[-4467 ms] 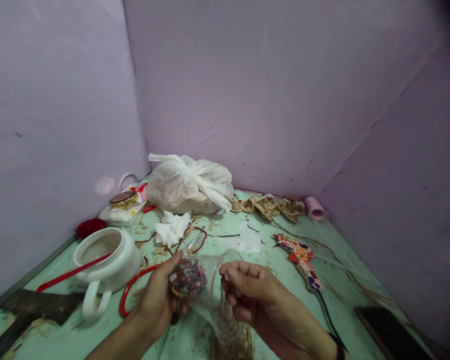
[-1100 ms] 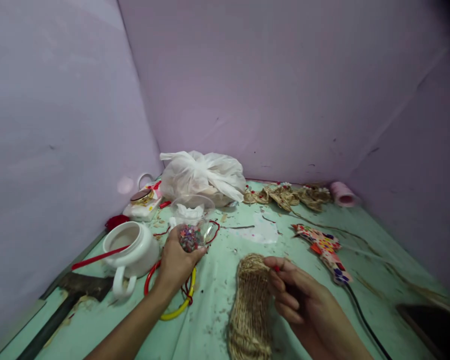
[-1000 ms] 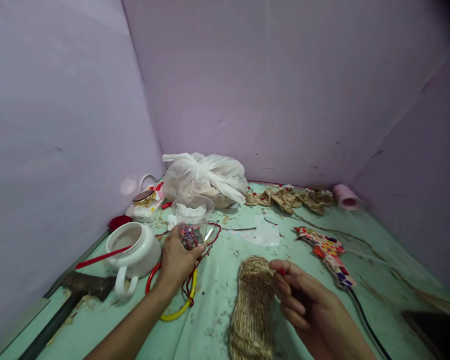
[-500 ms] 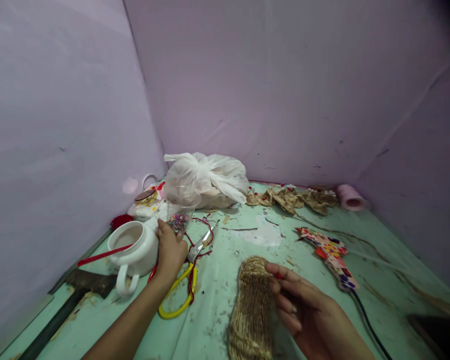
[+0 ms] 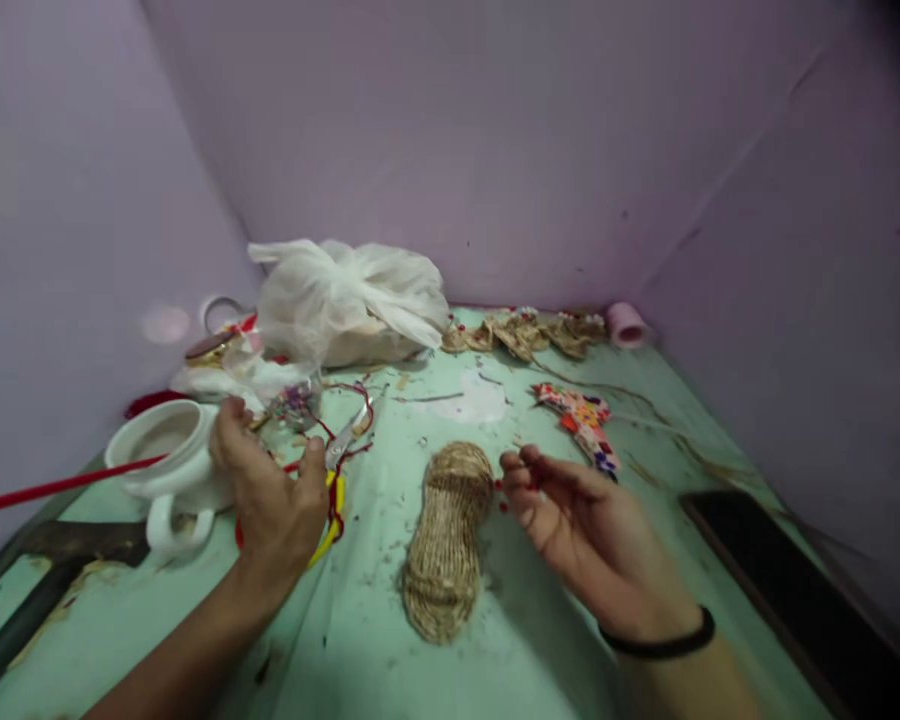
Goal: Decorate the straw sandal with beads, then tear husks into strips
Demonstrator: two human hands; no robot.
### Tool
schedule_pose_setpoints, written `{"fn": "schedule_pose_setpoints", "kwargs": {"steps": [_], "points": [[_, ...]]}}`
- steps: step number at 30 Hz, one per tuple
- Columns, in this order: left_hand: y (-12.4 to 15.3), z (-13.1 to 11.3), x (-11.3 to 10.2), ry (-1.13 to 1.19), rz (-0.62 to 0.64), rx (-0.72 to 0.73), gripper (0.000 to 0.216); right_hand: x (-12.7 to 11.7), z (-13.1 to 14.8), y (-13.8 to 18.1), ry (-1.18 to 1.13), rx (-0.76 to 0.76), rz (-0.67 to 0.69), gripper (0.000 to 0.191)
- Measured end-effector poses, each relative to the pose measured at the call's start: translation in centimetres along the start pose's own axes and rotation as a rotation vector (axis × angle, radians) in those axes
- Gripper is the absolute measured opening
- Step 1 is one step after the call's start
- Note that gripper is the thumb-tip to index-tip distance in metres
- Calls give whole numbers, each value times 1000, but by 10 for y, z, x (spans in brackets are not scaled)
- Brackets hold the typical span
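A braided sole-shaped piece of jute (image 5: 444, 550) lies flat at the middle of the table. To its right, my right hand (image 5: 592, 545) is turned palm up with curled fingers, and a bit of red bead shows among them. Small red beads (image 5: 503, 507) appear just below its fingertips, beside the jute piece. My left hand (image 5: 274, 510) has its fingers apart with nothing visible in them, close to a white teapot-like pot (image 5: 176, 500). Scissors with yellow handles (image 5: 334, 505) are partly hidden behind the left hand, with dark red yarn (image 5: 373, 405) across them.
A tied white plastic bag (image 5: 352, 295) sits at the back, with a clear bag of coloured beads (image 5: 294, 402) before it. Decorated jute pieces (image 5: 521, 335) and a pink spool (image 5: 628, 326) line the wall. A floral glue gun (image 5: 581, 420), dark phone-like slab (image 5: 780, 590) and hammer (image 5: 82, 542) flank the hands.
My left hand has drawn back from the bead bag toward me, its fingers spreading. My right hand has come off the jute piece's edge, and red beads now show below it. The view has shifted.
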State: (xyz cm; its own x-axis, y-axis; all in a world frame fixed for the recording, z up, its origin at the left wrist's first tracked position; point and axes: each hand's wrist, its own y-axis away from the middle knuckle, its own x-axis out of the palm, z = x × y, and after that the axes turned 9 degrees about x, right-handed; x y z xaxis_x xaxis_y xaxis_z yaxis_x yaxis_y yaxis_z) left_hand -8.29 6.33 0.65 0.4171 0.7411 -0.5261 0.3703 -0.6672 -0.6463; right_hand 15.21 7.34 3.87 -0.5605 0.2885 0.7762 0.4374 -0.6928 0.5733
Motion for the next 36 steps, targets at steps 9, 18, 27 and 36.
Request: {"fn": "schedule_pose_setpoints", "kwargs": {"steps": [9,18,27,36], "points": [[40,-34,-13,403,471,416,23,-39,7,14,128,-139,-160,20],[47,-27,-1,459,474,196,22,-46,-9,0,1174,-539,-602,20],[53,-32,5,450,614,198,13,-51,-24,-12,1752,-657,-466,18],[52,-33,0,392,618,308,19,-51,-23,-13,1309,-554,-511,15]]}}
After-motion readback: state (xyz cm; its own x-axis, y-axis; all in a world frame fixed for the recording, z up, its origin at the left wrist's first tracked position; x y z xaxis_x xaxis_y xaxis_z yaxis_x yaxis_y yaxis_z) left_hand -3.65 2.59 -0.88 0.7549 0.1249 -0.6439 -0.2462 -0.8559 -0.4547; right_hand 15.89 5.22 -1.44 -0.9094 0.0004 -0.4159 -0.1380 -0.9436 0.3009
